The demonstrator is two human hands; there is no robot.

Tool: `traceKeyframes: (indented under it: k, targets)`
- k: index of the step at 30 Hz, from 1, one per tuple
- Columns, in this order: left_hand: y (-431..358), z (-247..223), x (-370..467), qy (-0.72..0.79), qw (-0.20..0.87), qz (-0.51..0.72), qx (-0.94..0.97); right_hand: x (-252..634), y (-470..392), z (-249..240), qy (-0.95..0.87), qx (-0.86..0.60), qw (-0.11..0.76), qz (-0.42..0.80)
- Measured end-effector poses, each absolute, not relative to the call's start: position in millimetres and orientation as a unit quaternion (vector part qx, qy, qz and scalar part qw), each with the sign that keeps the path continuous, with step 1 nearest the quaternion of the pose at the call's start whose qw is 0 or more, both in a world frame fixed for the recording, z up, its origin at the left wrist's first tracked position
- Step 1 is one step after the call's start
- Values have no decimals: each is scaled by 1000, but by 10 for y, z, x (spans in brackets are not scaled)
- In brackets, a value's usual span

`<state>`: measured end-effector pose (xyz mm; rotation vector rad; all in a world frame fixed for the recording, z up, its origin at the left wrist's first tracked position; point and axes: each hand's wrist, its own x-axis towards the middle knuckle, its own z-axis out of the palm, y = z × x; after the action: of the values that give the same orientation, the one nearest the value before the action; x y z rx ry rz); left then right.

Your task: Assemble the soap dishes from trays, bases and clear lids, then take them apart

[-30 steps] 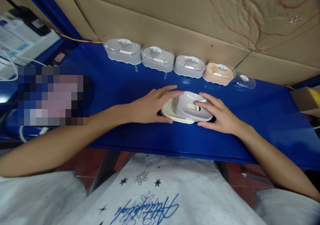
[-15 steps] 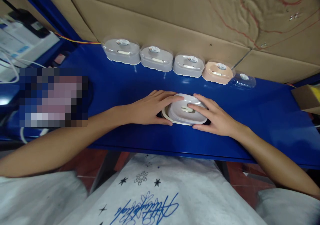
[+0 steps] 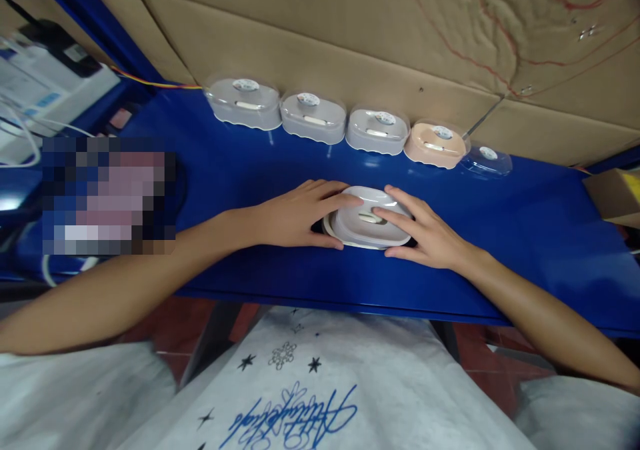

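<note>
Oval dish [image 3: 363,233]: smooth pale-grey plastic, over cream tray [image 3: 329,228]
Left grip [image 3: 305,215]: around dish's left end
Right grip [image 3: 431,232]: around dish's right end

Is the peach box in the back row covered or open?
Covered. A clear lid sits over the peach box, with an oval label on its top.

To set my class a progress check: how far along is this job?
Four boxes look done, under clear lids. In hand: left hand and right hand hold a grey tray over a cream base. Remaining, probably: settling the tray, whose edge leaves the base's rim showing, then adding the spare lid at the row's end.
</note>
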<state>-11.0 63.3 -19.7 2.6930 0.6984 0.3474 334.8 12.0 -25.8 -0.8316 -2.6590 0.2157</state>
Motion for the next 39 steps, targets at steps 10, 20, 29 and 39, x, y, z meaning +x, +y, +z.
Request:
traceKeyframes:
  k: [10,20,29,39]
  targets:
    - [643,-138,-173,271,174,112,940,3378,125,-253,-928,-318,158,114]
    - [659,-163,-181,270,181,148,934,3410,133,-281,-920,-336,155,126]
    - [665,-171,-188,265,199,172,928,3419,139,-254,-920,-334,153,134]
    - [676,-160,-211,249,194,151,937,3419,140,-273,-912,-350,161,143]
